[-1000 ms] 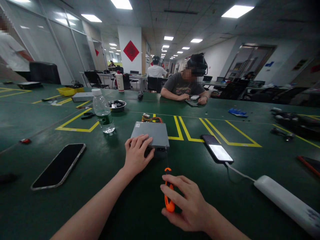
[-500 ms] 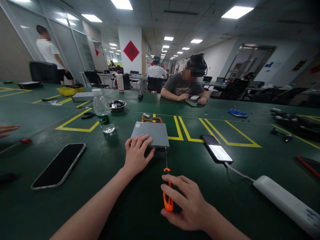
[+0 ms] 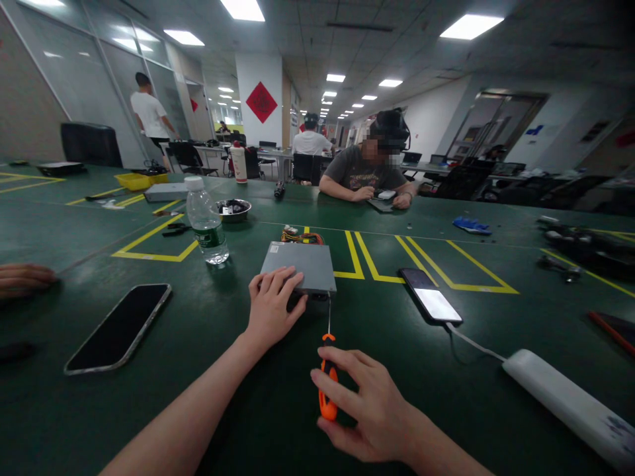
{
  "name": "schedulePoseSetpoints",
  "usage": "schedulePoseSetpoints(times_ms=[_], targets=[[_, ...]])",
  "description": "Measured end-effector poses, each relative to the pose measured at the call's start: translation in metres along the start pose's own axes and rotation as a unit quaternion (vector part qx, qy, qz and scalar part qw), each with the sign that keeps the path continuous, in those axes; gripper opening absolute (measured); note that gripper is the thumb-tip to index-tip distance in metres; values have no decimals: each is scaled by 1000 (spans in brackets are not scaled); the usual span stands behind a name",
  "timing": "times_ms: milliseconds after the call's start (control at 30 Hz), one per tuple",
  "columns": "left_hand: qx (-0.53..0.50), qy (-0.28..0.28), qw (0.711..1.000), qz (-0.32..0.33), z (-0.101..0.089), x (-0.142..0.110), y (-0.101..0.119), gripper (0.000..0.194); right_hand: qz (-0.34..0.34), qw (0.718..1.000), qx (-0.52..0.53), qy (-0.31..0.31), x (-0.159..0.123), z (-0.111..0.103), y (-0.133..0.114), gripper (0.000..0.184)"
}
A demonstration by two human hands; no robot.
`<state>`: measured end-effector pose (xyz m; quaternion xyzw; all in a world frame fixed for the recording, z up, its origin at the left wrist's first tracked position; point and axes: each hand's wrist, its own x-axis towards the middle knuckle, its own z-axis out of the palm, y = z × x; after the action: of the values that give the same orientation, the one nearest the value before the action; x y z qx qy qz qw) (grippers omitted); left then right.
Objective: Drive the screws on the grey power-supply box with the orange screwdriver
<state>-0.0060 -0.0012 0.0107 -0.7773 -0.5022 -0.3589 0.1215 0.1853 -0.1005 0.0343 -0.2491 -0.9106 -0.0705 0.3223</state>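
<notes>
A flat grey metal box [image 3: 303, 264] lies on the green table [image 3: 347, 330], with coloured wires [image 3: 296, 236] at its far end. My left hand [image 3: 270, 305] rests on the box's near left corner, fingers flat and together. My right hand [image 3: 370, 404] wraps its fingers round the orange handle of a screwdriver [image 3: 326, 377]. The screwdriver's thin shaft points at the near edge of the box, its tip at the box's front face.
A dark phone [image 3: 118, 328] lies at the left, a water bottle [image 3: 205, 221] beyond it. A lit phone [image 3: 430, 295] on a cable leads to a white power strip [image 3: 565, 400] at the right. Another person's hand [image 3: 22, 280] rests at the left edge; a person [image 3: 370, 173] sits opposite.
My right hand has shifted slightly left with the screwdriver. Another person's hand has come onto the table at the left edge, and a person in the background has walked to the right.
</notes>
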Motion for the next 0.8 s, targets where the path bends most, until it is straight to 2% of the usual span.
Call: schedulePoseSetpoints(times_ms=[133, 200, 333, 467, 667, 800], targets=[[0, 1, 1000, 2, 0, 0, 0, 32, -24, 999, -4, 42, -3, 4, 0, 26], [1, 4, 1000, 2, 0, 0, 0, 32, -12, 998, 2, 56, -6, 7, 1, 24], [-1, 5, 1000, 3, 0, -1, -1, 32, 17, 999, 13, 49, -8, 8, 2, 26], [-5, 3, 1000, 3, 0, -1, 0, 32, -17, 999, -21, 28, -4, 2, 0, 27], [-5, 5, 1000, 5, 0, 0, 0, 32, -21, 997, -17, 75, -5, 3, 2, 22], [-2, 2, 1000, 6, -1, 0, -1, 32, -6, 998, -3, 62, -8, 5, 2, 33]])
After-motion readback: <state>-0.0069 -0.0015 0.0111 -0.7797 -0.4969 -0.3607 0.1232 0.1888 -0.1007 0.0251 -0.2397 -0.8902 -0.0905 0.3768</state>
